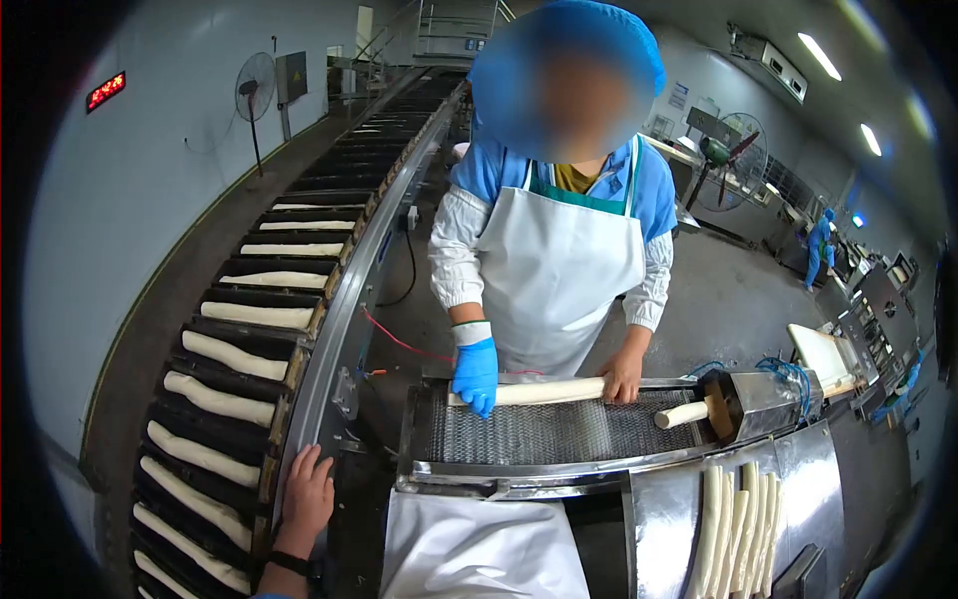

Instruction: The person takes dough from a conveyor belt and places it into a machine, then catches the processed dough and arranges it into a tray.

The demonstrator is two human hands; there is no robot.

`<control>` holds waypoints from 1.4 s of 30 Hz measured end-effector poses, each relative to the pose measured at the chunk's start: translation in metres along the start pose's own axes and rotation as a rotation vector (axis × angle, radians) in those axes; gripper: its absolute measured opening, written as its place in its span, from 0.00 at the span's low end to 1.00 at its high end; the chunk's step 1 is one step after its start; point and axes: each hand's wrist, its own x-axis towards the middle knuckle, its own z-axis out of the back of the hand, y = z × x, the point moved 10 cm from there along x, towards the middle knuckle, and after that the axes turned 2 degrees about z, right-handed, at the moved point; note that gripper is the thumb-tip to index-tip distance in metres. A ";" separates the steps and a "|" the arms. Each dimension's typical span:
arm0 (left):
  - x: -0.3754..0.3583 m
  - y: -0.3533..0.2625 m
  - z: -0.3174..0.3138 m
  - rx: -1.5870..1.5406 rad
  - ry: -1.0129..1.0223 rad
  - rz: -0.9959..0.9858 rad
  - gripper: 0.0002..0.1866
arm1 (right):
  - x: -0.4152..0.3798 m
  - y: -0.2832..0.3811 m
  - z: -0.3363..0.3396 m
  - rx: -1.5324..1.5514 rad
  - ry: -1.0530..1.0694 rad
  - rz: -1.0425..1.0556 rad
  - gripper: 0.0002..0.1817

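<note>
My left hand (307, 489), with a dark band at the wrist, lies on the metal rail (329, 399) beside a conveyor. Its fingers are stretched out and hold nothing. Just left of it, long pale dough strips (205, 454) lie one by one in dark trays on the conveyor. My right hand is out of view. Across from me, a co-worker in a white apron holds a long dough roll (539, 391) over a mesh belt (559, 434), one end in a blue-gloved hand (475, 377), the other in a bare hand (623, 374).
A shorter dough piece (682, 415) sticks out of a metal machine (768, 399) onto the mesh belt. Several dough sticks (738, 529) lie side by side on a steel table (654, 499). White cloth (484, 544) spreads below the belt. A standing fan (255, 90) is by the wall.
</note>
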 end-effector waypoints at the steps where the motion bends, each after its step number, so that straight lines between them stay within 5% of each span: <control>1: 0.001 -0.002 0.003 -0.004 -0.006 0.003 0.19 | 0.003 0.003 -0.003 0.002 -0.002 0.005 0.47; 4: 0.002 -0.005 0.006 -0.022 -0.015 0.016 0.19 | 0.012 -0.039 -0.042 -0.103 0.105 -0.205 0.45; 5: 0.004 -0.005 0.006 -0.029 -0.023 0.022 0.19 | 0.030 -0.108 -0.117 -0.217 0.064 0.143 0.53; 9: 0.004 -0.002 0.005 -0.031 -0.036 0.013 0.19 | 0.019 -0.035 -0.090 0.023 -0.017 0.268 0.61; 12: 0.009 0.000 0.000 0.001 -0.089 -0.038 0.19 | 0.016 0.045 -0.063 -0.602 0.386 0.185 0.60; 14: 0.005 -0.002 -0.002 -0.010 -0.047 -0.009 0.18 | 0.027 0.050 -0.068 -0.643 0.428 0.248 0.59; 32: 0.005 -0.013 0.009 -0.029 -0.094 -0.009 0.15 | 0.059 0.065 -0.099 -0.448 0.465 0.362 0.52; 34: 0.005 -0.013 0.007 -0.029 -0.092 -0.013 0.15 | 0.039 0.079 -0.088 -0.406 0.319 0.613 0.51; 42: 0.006 -0.006 -0.002 -0.010 -0.086 -0.009 0.15 | -0.008 0.072 -0.071 -0.035 0.184 0.547 0.47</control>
